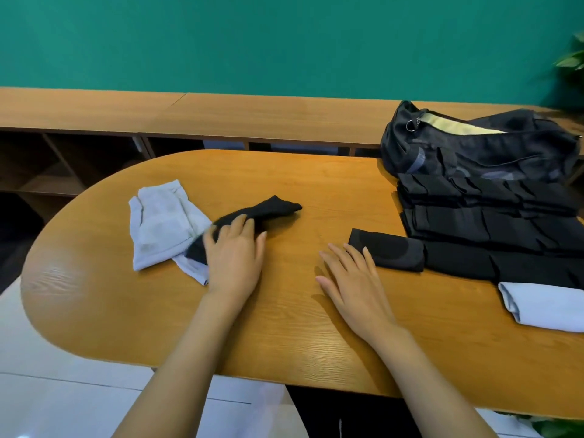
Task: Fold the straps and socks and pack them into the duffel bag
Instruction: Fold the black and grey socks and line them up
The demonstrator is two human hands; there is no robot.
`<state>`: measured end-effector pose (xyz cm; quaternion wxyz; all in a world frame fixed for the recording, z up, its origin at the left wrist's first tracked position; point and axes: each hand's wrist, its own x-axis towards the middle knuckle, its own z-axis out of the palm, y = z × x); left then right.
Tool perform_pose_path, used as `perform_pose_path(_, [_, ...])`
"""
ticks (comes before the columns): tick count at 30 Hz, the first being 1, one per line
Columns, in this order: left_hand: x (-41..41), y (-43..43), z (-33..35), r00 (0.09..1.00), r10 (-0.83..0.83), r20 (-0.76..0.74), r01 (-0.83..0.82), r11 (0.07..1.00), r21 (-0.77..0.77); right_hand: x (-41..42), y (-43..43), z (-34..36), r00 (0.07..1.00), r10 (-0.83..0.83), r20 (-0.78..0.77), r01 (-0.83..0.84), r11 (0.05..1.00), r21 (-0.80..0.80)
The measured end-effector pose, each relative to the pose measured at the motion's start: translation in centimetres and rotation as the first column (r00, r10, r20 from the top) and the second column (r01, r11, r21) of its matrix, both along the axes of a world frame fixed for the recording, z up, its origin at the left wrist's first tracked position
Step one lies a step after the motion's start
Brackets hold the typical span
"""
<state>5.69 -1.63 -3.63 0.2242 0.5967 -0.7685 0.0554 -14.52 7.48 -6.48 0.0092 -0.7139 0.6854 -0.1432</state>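
Black sock [268, 208] is lying on the table [284, 327], left of centre, running diagonally, toe end pointing up-right. Its lower end is overlapping the pale socks [161, 222], which are sitting in a loose heap just to its left.

Left hand [234, 248] is gripping the black sock mid-length: fingers are curling lightly over the top and the thumb is sitting on the sock's left side. Some blur at the thumb, so can't tell how tight the hold is.

Right hand [350, 279] is lying flat on the table, palm down, fingers straight and slightly spread, holding nothing. Its fingertips are touching the near edge of the folded black sock [392, 251].

That folded sock is butting against the folded straps [489, 222], which are sitting in flat black rows along the right side. Duffel bag [474, 147] is slumping at the far right corner, directly behind the straps, zip gaping and showing a light lining. Folded pale sock [543, 308] is sitting at the right edge, just nearer than the straps.

Wooden shelf unit [189, 115] is running behind the table, with a green wall [284, 42] above it.
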Motion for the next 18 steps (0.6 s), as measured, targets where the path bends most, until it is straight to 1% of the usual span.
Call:
perform_pose_path(1, [-0.8,0.6,0.4,0.996,-0.086,-0.036,0.085,0.996,-0.024,0.0,-0.1,0.0,1.000,0.000,0.014,0.001,1.000,-0.003])
perform_pose_path(3, [-2.4,2.1,1.0,0.942,-0.276,-0.193,0.292,0.955,0.058,0.1,0.0,0.1,0.999,-0.002,0.049,0.003,1.000,-0.013])
perform_pose_path(4, [-3.0,2.8,1.0,0.902,-0.320,-0.289,0.368,0.921,0.130,0.0,0.1,0.1,0.997,-0.005,0.079,0.006,1.000,-0.022])
perform_pose_path(5, [-3.3,3.3,0.6,0.874,-0.331,-0.357,0.407,0.898,0.164,0.0,0.3,0.1,0.993,-0.008,0.115,0.012,0.999,-0.033])
perform_pose_path(6, [-3.4,3.6,0.2,0.872,-0.327,-0.366,0.409,0.896,0.174,-0.2,0.5,0.1,0.989,-0.011,0.148,0.017,0.999,-0.042])
perform_pose_path(8, [-2.9,3.9,-1.1,0.913,-0.284,-0.294,0.354,0.908,0.223,-0.4,1.0,0.0,0.983,0.006,0.184,0.001,0.999,-0.039])
perform_pose_path(10, [-2.0,4.4,-2.3,0.938,-0.256,-0.234,0.323,0.892,0.317,-0.5,1.7,-0.1,0.984,0.061,0.169,-0.064,0.998,0.012])
perform_pose_path(13, [-0.8,5.7,-3.0,0.929,-0.309,-0.204,0.365,0.857,0.362,-0.8,2.7,-0.3,0.981,0.112,0.160,-0.126,0.989,0.081])
perform_pose_path(15, [0.2,6.7,-3.1,0.909,-0.346,-0.233,0.411,0.836,0.364,-1.1,3.4,-0.3,0.975,0.092,0.202,-0.110,0.991,0.079])
perform_pose_path(18, [1.6,7.6,-3.5,0.847,-0.400,-0.351,0.515,0.781,0.352,-1.8,4.5,-0.3,0.960,0.078,0.269,-0.110,0.988,0.106])
